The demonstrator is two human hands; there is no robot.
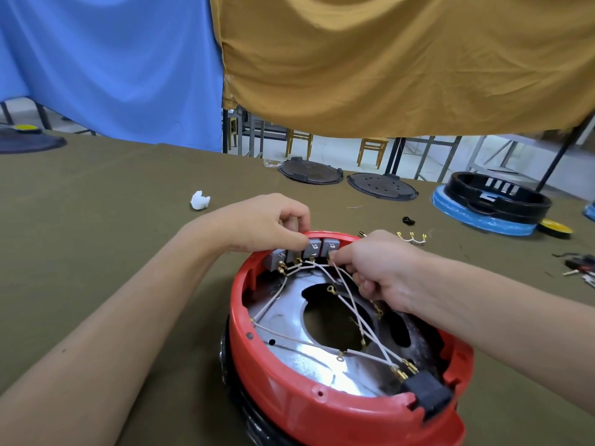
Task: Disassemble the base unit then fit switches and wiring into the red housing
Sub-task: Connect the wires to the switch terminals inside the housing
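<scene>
Round red plastic housing [289, 400], grey switches [311, 247] seated at far rim; left hand [267, 225] pinching one, right hand [383, 268] pinching white wires [346, 296]; several terminals apparently unconnected.

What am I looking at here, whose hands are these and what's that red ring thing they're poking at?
This is one picture from a camera worn on a person's head, looking down at their own bare hands; no machine is involved. On the green table sits a round red housing, open side up, with a metal plate inside. Grey switches line its far wall, and white wires run from them across to a black plug block. The left hand pinches a switch at the rim; the right hand pinches a wire end beside the switches. Black lids and spare wires lie behind.
</scene>
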